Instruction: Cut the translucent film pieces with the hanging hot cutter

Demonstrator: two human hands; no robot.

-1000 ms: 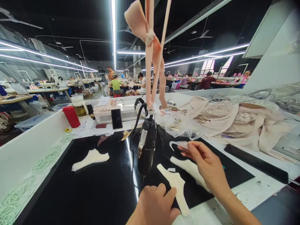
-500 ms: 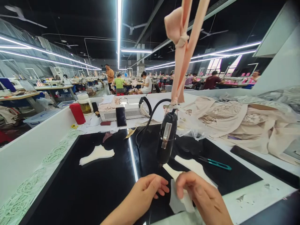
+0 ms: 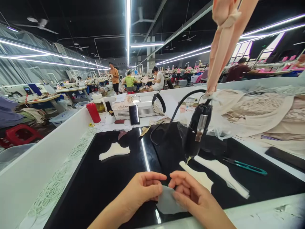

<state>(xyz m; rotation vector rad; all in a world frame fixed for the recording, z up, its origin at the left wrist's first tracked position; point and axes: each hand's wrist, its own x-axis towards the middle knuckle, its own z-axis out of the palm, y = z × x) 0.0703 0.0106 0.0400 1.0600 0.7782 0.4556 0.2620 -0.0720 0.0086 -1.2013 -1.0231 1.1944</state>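
Both hands pinch a small, thin grey piece of sheet material just above the black work surface. My left hand is closed on its left edge, thumb on top. At its right edge, my right hand has closed thumb and fingers. A cream-coloured cut piece lies just beyond my right hand. Farther right is a longer white cut piece, with a thin clear edge showing beneath. Over these hangs a black handheld tool on peach fabric strips, its narrow tip near the cream piece.
Teal-handled thread snips lie to the right. A stack of white pieces rests at left. Behind stand a phone, a white vented box and a red cup. Beige fabric is heaped at the right. Coworkers sit farther off.
My right hand has let go of the cream piece, which now lies on the surface. Both hands now hold the grey piece. The view has turned left, so things appear shifted right.
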